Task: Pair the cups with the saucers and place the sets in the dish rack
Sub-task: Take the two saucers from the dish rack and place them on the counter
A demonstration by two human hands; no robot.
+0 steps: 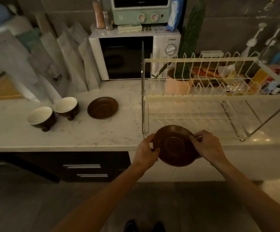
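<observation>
A brown saucer [175, 145] is held at the counter's front edge, just before the cream wire dish rack [201, 97]. My left hand [146, 152] grips its left rim and my right hand [206, 145] grips its right rim. A second brown saucer [102, 107] lies flat on the marble counter to the left of the rack. Further left stand two dark brown cups with cream insides, one [66, 105] nearer the saucer and one [41, 116] at the left; they are close together.
A white microwave [127, 56] with a green toaster oven [140, 10] on top stands behind. A potted plant [179, 81] and cluttered items sit behind the rack. Rolled papers [65, 61] lean at back left. Dark drawers [85, 169] lie below the counter.
</observation>
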